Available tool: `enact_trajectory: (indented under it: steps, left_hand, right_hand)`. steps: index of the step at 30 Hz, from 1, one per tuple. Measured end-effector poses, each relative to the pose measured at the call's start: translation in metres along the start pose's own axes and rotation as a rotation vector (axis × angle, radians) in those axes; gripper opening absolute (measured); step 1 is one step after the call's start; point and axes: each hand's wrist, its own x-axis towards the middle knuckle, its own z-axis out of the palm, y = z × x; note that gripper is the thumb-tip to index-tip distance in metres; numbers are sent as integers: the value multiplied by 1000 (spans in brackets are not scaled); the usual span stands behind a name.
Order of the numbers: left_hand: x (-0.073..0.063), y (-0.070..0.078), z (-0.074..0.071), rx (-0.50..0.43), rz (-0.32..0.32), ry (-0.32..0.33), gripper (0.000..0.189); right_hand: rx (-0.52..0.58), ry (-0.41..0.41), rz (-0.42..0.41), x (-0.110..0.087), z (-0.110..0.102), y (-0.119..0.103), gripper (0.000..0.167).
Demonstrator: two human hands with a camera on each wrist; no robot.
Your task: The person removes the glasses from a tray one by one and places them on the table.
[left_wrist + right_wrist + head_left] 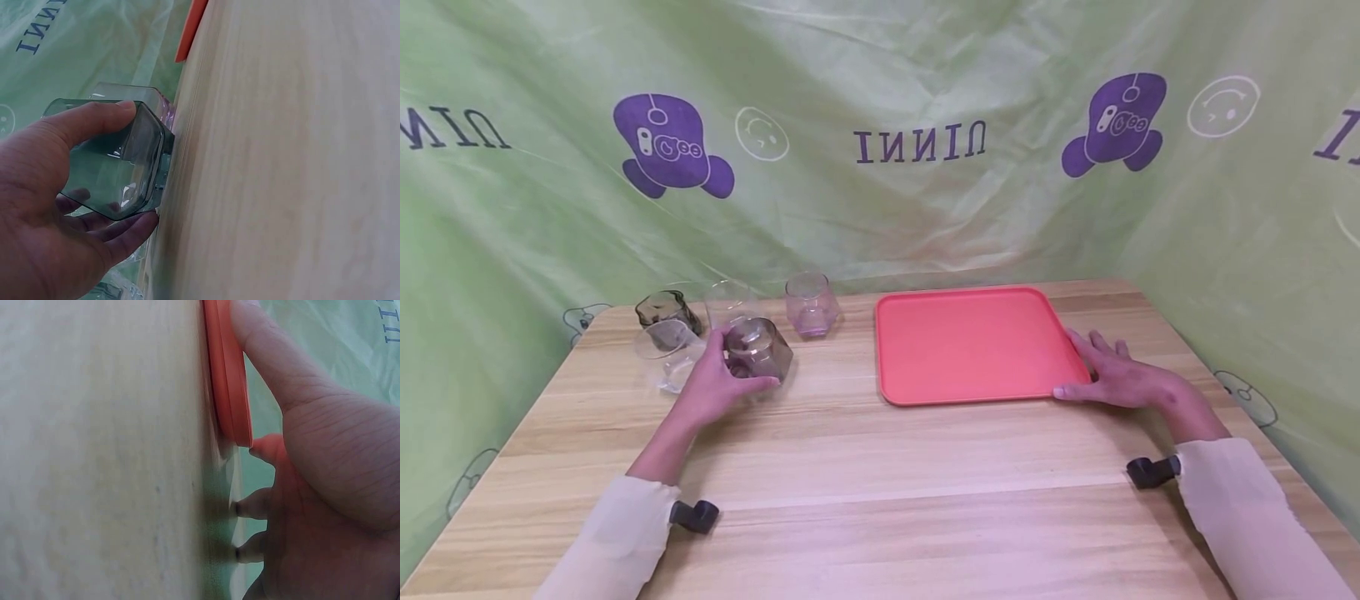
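Note:
My left hand [717, 385] grips a smoky grey angular glass [763, 350], thumb on the near side and fingers round the far side. In the left wrist view the glass [119, 162] is held close over the table. Right beside that hand are a clear glass [672, 363] and a dark smoky glass [662, 310]; another clear glass [730, 300] stands behind. My right hand [1116, 377] is at the near right corner of a red tray [977, 346]. Its thumb [265, 344] touches the tray's rim, and the other fingers spread along the right side.
A pale purple glass [811, 307] stands near the back edge, between the held glass and the tray. The wooden table [880, 500] reaches back to a green printed curtain [925, 200], which hangs at the back and sides.

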Motion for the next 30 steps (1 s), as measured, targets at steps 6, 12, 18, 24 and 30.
enact_trajectory:
  steps: [6,12,18,24,30]
  left_hand:
    - [1,-1,1,-58,3,-17,106]
    - [0,1,2,-129,4,-56,105]
    - [-2,0,1,-152,0,-76,107]
    - [-3,-2,0,-162,13,-79,107]
    - [-4,-1,-1,-148,12,-75,109]
  right_hand:
    - [-2,0,0,0,0,0,113]
    - [-9,2,-4,-1,0,0,113]
    - [-8,0,-10,-1,1,-3,113]
    - [-12,2,-15,0,1,-4,113]
    - [-23,8,-11,-2,1,-2,112]
